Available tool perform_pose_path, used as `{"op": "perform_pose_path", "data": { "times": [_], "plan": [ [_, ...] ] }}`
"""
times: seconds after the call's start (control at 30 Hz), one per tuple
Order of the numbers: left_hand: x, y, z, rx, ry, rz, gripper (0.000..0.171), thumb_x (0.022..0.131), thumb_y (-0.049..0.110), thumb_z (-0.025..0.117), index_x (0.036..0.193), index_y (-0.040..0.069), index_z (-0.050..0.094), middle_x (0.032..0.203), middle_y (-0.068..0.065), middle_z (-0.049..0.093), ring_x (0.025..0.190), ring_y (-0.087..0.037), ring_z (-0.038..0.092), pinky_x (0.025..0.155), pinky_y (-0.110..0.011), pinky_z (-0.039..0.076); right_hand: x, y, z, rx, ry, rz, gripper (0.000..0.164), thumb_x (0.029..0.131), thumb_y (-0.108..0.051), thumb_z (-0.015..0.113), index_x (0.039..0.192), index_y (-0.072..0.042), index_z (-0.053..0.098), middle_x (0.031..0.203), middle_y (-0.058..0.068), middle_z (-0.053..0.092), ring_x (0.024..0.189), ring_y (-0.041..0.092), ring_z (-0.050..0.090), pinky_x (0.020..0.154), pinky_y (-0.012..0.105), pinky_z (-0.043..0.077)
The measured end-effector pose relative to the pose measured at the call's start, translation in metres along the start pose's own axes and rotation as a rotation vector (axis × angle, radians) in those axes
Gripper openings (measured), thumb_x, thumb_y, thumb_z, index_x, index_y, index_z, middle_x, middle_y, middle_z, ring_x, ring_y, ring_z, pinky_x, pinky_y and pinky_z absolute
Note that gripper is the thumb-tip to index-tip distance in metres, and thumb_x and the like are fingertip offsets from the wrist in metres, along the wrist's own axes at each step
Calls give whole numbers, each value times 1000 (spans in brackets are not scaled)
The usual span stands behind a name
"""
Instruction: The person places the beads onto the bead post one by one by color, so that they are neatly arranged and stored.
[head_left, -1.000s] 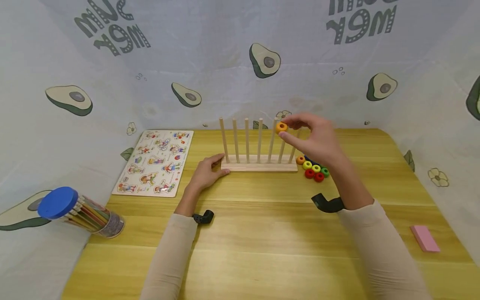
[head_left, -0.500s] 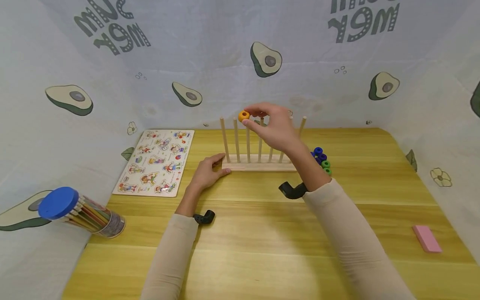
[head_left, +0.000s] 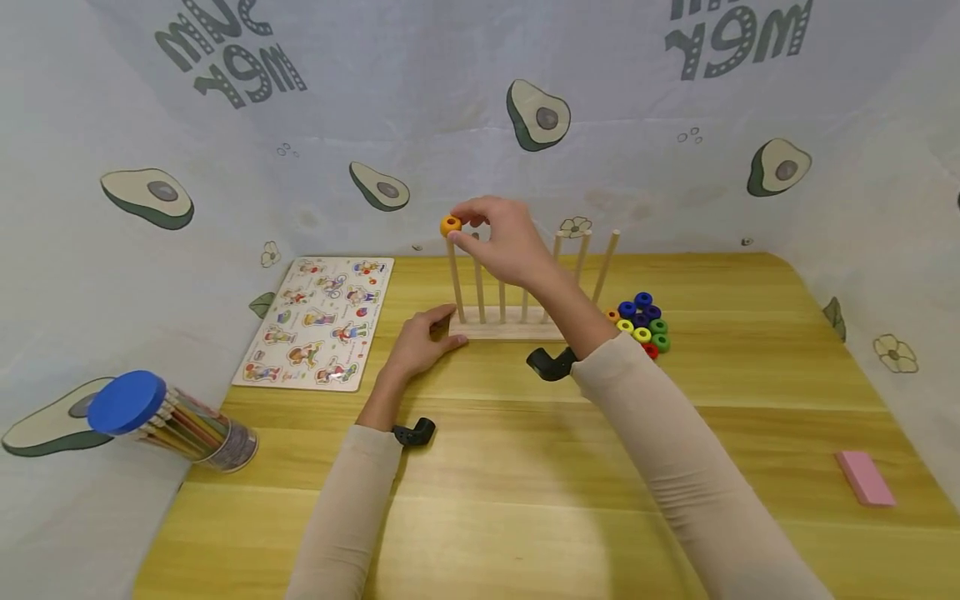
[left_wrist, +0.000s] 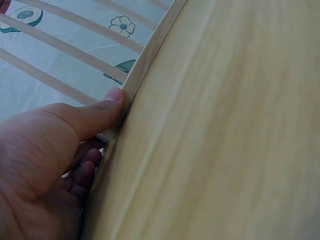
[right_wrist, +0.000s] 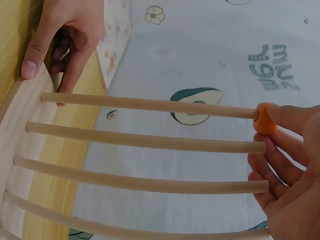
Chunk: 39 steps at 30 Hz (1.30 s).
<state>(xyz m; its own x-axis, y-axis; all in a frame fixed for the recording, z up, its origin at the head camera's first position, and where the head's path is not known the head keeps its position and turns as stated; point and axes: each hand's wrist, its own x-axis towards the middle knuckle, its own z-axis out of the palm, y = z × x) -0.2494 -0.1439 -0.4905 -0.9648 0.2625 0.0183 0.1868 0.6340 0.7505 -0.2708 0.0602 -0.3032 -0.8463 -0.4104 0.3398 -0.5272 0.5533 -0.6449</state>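
A pale wooden peg rack [head_left: 510, 332] stands near the back of the table, with several upright pegs in its base. My left hand [head_left: 420, 343] grips the base's left end, thumb [left_wrist: 102, 116] along the front face and fingers behind. Between thumb and fingertips my right hand [head_left: 504, 242] pinches an orange bead [head_left: 447, 229] with a hole through it. The bead sits right at the tip of the leftmost peg [right_wrist: 150, 103], as the right wrist view shows. Part of the rack's middle and right is hidden behind the right hand and forearm in the head view.
Several blue, green, yellow, red and orange beads [head_left: 641, 333] lie right of the rack. A picture puzzle board [head_left: 318, 321] lies at the left, near a blue-lidded jar of pencils [head_left: 187, 429]. A pink block [head_left: 866, 478] rests at the right. Printed cloth [head_left: 450, 108] hangs behind.
My right hand has carried the orange bead leftward over the rack, from near the right-hand pegs to the leftmost peg's tip. The left hand has stayed on the base.
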Motion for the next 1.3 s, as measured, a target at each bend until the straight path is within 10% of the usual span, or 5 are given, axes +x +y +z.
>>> {"op": "perform_pose_path", "data": {
  "times": [0.7,1.3],
  "plan": [
    [1,2,1,8,13,16,67,94,40,77,152,18,53,152,-5,58,143,-28,51,119,-46,42,-2,-2,-5,-78,-95,12,39,101,-28,67,135,-8,67,131,10,68,121,28,59,105,42,49],
    [0,0,1,-3,3,-7,71,92,42,77,154,19,51,154,-8,55,141,-31,52,118,-48,43,-74,21,-69,-33,195,-30,34,94,-19,77,125,-5,72,118,13,72,109,30,64,99,44,49]
  ]
}}
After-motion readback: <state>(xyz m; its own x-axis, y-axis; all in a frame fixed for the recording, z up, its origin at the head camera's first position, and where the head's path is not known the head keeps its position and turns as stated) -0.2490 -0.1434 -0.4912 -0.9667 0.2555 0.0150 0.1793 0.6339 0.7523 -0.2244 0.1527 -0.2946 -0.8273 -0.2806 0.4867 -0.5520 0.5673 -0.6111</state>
